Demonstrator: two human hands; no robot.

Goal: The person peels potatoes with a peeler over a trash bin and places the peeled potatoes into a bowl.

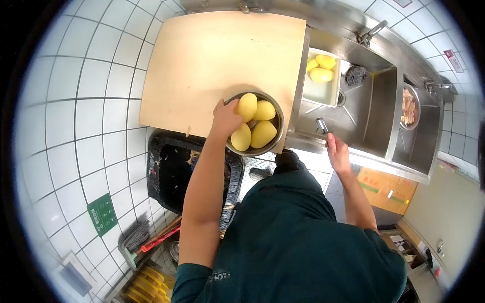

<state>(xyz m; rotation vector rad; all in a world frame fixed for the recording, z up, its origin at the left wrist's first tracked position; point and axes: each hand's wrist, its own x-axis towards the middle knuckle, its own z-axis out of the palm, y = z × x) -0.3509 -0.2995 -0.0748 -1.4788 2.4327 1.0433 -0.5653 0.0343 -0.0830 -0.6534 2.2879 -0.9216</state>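
Several peeled yellow potatoes [263,134] lie in a round metal bowl [279,113] at the front right corner of the wooden board [217,55]. My left hand [227,118] reaches over the bowl's left rim, its fingers closed against the upper left potato [247,107]. Some fingertips are hidden there. Held out over the sink's front edge, my right hand [338,151] is closed round the handle of a metal peeler [322,125], whose head points up and left.
More peeled potatoes [322,75] sit in a white tub [321,95] in the sink [376,108], beside a dark scouring pad [355,75]. Farther right stands a bowl of meat [408,107]. A black-lined bin [169,171] is below the board.
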